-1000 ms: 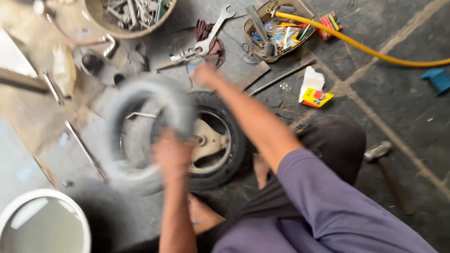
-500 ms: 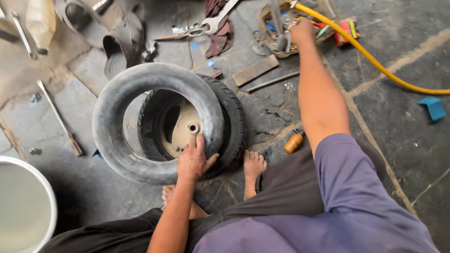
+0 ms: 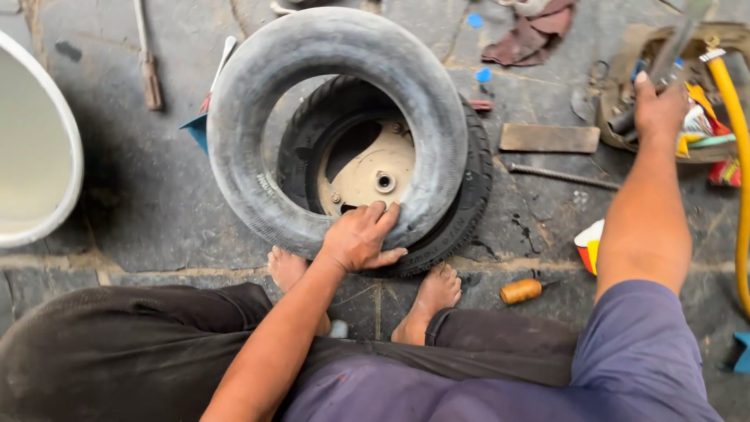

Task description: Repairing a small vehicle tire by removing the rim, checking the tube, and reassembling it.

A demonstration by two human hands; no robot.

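A grey inner tube lies on top of a black tyre with a cream wheel hub in its middle, on the stone floor in front of my bare feet. My left hand rests flat on the near edge of the tube, fingers over its rim. My right hand reaches far right into a shallow tool tray and closes on a dark metal tool that sticks up from it.
A white tub stands at the left edge. A yellow hose runs down the right side. A wooden-handled tool, a flat metal bar, a thin rod and a dark rag lie around the tyre.
The tube has come down from in front of me onto the tyre. My left hand has settled on its near edge. My right hand has reached to the tray and gripped a tool.
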